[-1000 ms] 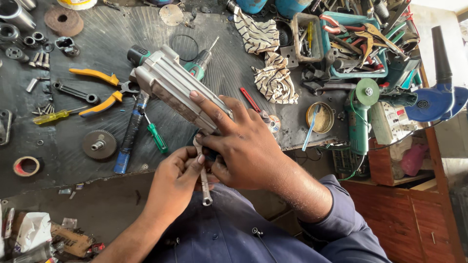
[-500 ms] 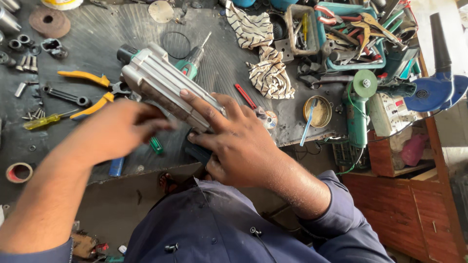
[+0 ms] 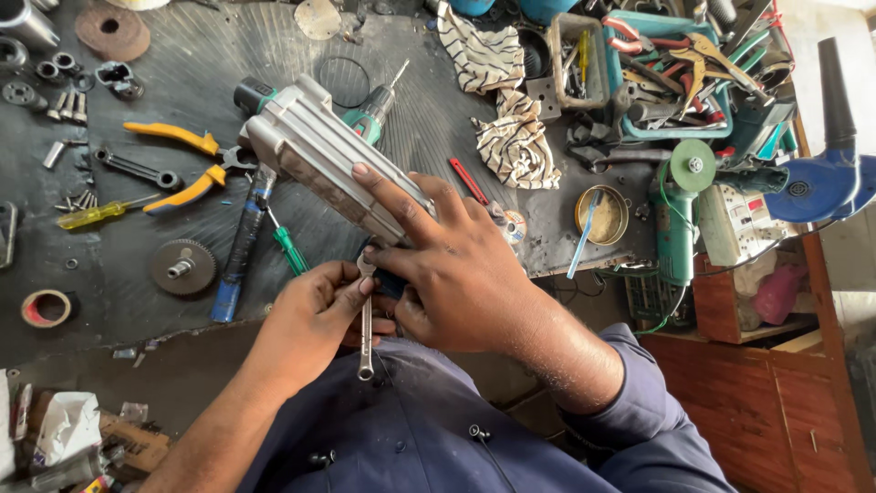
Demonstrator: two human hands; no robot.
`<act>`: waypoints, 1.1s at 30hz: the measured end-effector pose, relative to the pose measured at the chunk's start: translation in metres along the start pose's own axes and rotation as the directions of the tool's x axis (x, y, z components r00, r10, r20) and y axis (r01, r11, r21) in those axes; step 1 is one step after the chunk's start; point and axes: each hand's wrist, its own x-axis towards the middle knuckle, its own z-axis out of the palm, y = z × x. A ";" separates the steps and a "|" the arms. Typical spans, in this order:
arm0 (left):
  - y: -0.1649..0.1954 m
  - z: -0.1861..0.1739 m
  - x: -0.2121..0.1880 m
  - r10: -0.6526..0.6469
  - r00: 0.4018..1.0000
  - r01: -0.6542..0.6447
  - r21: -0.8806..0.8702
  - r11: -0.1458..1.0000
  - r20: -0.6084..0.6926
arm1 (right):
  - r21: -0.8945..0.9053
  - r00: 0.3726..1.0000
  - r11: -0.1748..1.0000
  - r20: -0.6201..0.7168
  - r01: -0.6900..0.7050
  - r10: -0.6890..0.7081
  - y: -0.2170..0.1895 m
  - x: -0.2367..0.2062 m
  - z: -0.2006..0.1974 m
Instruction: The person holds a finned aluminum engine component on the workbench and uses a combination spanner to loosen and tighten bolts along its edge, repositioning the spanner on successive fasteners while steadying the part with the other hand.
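Pinching a small spanner (image 3: 366, 321) upright, the left hand (image 3: 310, 319) is held just near of the ribbed grey housing (image 3: 333, 169), which is steadied by the spread fingers of the right hand (image 3: 456, 274).

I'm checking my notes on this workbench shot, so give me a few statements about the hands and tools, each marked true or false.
1. The left hand holds a small wrench. True.
2. The right hand rests on a grey metal housing. True.
3. The yellow-handled pliers are in the right hand. False: they lie on the bench mat.
4. The striped cloth covers the housing. False: it lies apart, beside it.
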 end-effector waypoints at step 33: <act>0.072 -0.022 0.013 0.245 0.963 -0.242 0.773 0.586 0.116 | -0.033 1.000 0.999 0.022 0.022 -0.022 0.001 0.002 -0.001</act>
